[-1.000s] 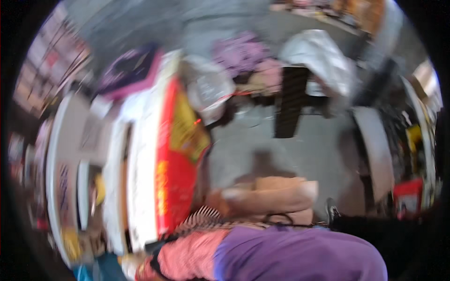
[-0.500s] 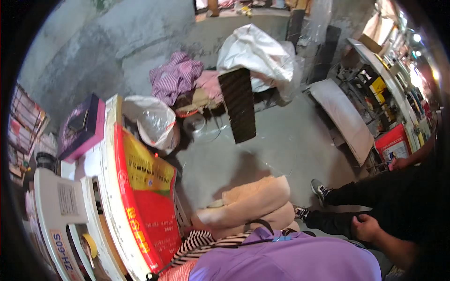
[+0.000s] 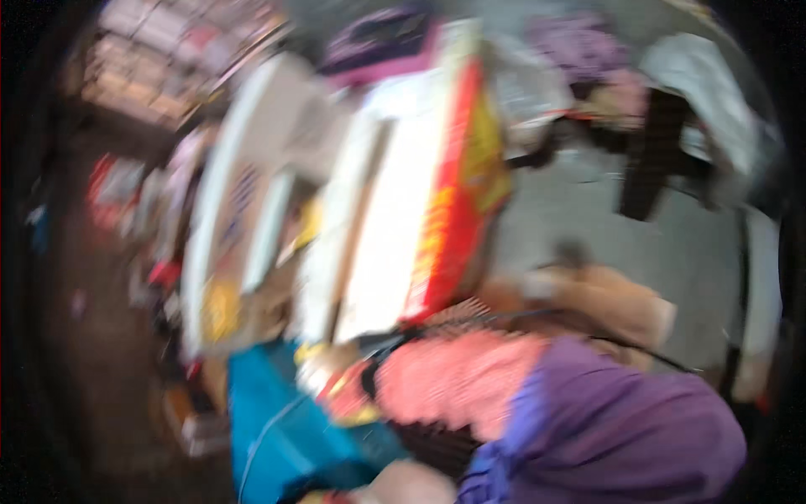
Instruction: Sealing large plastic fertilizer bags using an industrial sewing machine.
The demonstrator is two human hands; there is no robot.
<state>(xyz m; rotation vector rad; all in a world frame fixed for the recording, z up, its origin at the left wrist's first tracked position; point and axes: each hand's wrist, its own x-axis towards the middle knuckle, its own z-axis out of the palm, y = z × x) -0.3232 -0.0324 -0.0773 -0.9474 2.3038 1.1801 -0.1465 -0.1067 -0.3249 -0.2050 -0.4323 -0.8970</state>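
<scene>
Your hands are lost in blur, so grip can't be told; nearest, purple cloth (image 3: 621,428) and pink fabric (image 3: 457,378) bunch at your front; beyond, a red-and-yellow sack (image 3: 457,202) leans on white boards (image 3: 378,227), seemingly stacked for storage.

Garment: purple cloth (image 3: 613,428), loosely folded.
Layer beside it: pink-red patterned fabric (image 3: 457,378), perhaps a sleeve; blur hides detail.
Trim: black-and-white striped edge (image 3: 457,315).
</scene>
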